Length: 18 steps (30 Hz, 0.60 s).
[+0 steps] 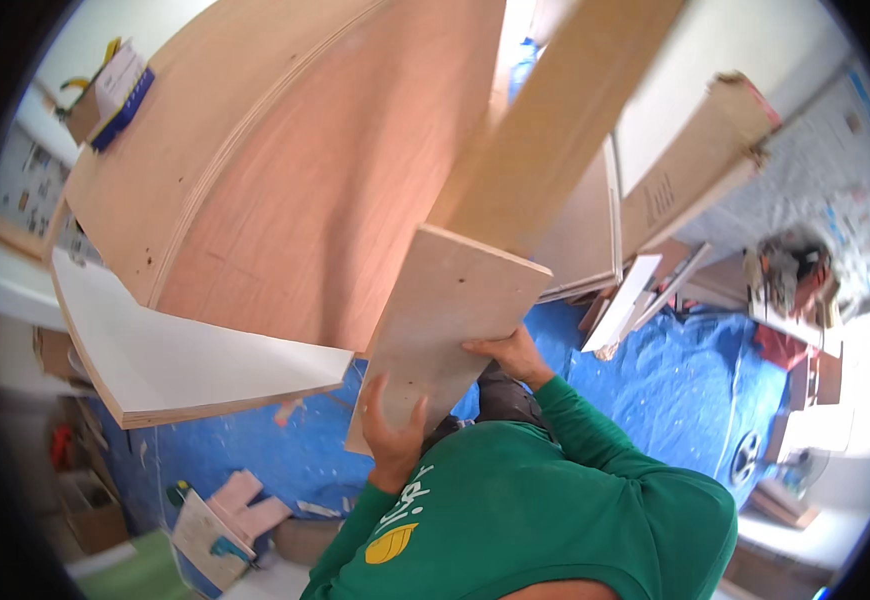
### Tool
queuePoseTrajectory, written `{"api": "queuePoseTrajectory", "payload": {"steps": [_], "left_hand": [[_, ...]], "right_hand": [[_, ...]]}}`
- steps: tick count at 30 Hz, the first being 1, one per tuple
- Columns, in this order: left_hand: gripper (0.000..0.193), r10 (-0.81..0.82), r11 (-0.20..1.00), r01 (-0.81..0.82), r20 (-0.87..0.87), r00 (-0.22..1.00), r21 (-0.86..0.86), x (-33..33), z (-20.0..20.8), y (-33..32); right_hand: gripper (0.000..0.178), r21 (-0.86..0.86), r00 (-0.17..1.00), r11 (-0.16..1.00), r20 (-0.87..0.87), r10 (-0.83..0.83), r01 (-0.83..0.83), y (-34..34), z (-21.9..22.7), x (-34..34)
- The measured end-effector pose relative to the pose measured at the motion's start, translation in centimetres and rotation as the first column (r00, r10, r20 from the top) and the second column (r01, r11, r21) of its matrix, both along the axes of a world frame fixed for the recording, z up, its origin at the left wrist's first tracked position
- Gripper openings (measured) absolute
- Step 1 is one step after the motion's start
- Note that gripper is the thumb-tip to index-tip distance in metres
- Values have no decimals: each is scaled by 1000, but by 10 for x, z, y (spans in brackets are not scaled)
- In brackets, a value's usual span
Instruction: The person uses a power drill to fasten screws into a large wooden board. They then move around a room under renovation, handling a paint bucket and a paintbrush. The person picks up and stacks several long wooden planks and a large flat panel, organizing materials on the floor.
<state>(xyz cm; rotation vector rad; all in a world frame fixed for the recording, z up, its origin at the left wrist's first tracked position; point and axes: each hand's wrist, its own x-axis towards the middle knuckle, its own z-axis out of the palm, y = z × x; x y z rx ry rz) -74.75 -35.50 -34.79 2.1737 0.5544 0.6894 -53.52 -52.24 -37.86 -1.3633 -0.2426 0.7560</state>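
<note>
A short rectangular plywood board is tilted in front of me, with a few small dark holes in its pale face. My right hand grips its right edge, thumb lying on the face and the other fingers hidden beneath. At the board's lower left end, my left hand holds on with thumb and a finger spread over the face. Beyond the board's far end, a long tan board stretches to the upper right; whether the two are joined I cannot tell. A large reddish plywood panel stands to the left of both.
A white-faced panel juts out at left, and a small box sits on the plywood. Blue sheeting covers the floor. Board offcuts, a long cardboard box and a fan are at right.
</note>
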Motion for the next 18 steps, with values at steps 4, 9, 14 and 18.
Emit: {"api": "queuePoseTrajectory", "payload": {"steps": [4, 9, 14, 18], "left_hand": [[112, 295, 892, -432, -555, 778, -131, -57, -122, -15], [147, 259, 721, -677, -849, 462, -148, -31, -187, -56], [142, 366, 760, -649, -798, 479, -41, -19, -240, -108], [135, 394, 708, -706, -850, 349, 39, 46, -233, -120]], "right_hand": [[49, 10, 994, 1000, -113, -10, 11, -5, -25, 60], [50, 61, 943, 998, -333, 3, 18, -15, -83, 140], [40, -9, 887, 1000, -461, -8, 4, -21, -163, 213], [43, -43, 855, 999, -519, -5, -20, -14, -216, 265]]}}
